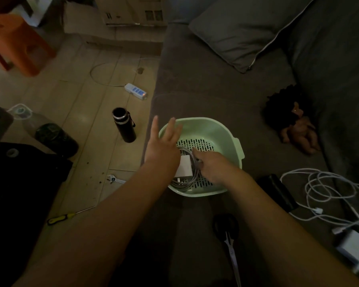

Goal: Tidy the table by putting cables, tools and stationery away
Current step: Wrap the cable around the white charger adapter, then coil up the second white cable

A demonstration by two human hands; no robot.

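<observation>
A pale green perforated basket [220, 129] sits on the grey sofa seat [205, 83]. Inside it lie a white charger block [184, 166] and its coiled white cable [182, 183]. My right hand [210, 167] is down in the basket, fingers curled on the cable coil. My left hand [164, 146] hovers over the basket's left rim with fingers spread, holding nothing. Black-handled scissors [229, 241], a loose white cable [330, 191] and a white adapter [354, 247] lie on the seat nearby.
On the floor to the left are a yellow-handled screwdriver [66, 216], a small wrench [114, 179], a black flask [124, 126], a power strip [135, 91] and a plastic bottle [50, 133]. A black case [278, 192], a doll [294, 125] and a pillow [247, 32] rest on the sofa.
</observation>
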